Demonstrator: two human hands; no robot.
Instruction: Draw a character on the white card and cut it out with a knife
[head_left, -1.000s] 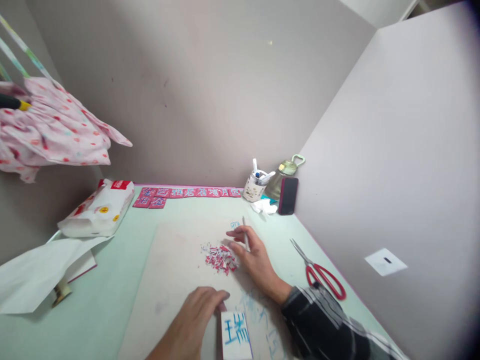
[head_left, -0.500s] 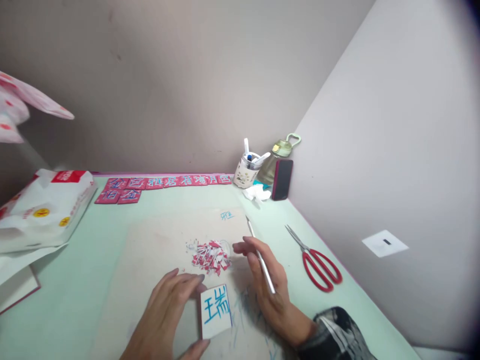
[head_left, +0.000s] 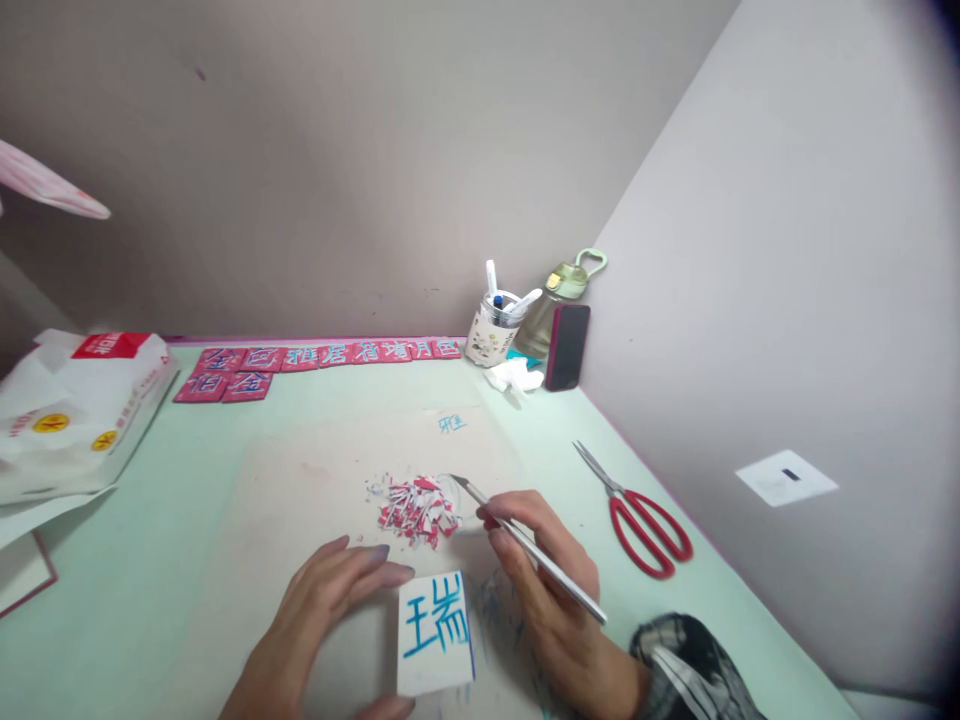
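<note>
A silver craft knife (head_left: pixel 551 568) is gripped in my right hand (head_left: pixel 562 610), its dark blade tip pointing left beside the pile of scraps. Fingertips and thumb of my left hand (head_left: pixel 307 620) pinch the left side of a white square card (head_left: pixel 435 670) at its top and bottom edges. A blue Chinese character is drawn on this card. Red and white cut scraps (head_left: pixel 420 510) are heaped just beyond both hands. Under everything lies a beige work sheet (head_left: pixel 292 480), marked with blue strokes, partly covered by my hands.
Red-handled scissors (head_left: pixel 637 515) lie to the right. Several red character cards (head_left: pixel 334 355) line the back edge. A pen cup (head_left: pixel 491 335), green bottle (head_left: pixel 562 285), phone (head_left: pixel 568 347) and crumpled tissue (head_left: pixel 514 376) stand or lie back right. A white package (head_left: pixel 82 420) sits left.
My right hand has turned the craft knife from a loose, steeper hold to a pen-like grip, blade now toward the scraps. The left hand stays at the card. The view has shifted slightly.
</note>
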